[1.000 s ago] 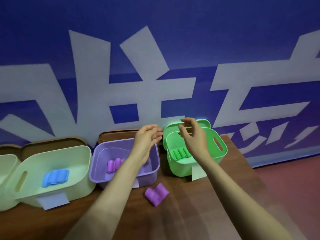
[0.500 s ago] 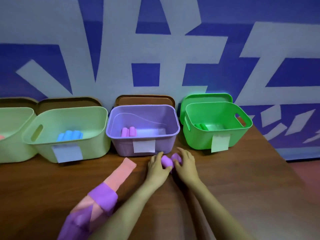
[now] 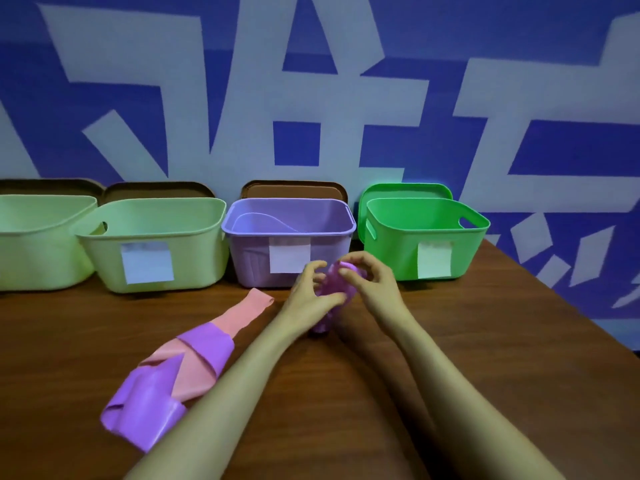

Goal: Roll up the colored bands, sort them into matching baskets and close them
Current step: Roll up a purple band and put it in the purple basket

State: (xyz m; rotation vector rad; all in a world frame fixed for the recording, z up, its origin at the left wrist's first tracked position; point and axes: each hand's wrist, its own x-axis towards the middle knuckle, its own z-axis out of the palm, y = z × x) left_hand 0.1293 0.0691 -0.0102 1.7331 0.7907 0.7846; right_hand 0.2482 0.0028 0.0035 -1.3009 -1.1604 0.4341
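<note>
Both hands hold one purple band near the table's far edge, just before the purple basket: left hand gripping beneath, right hand pinching its top. Loosely rolled, it could spring open if the pinch slackens.

Purple band blurred, partly hidden by left hand; leftmost basket cut by left edge.
</note>
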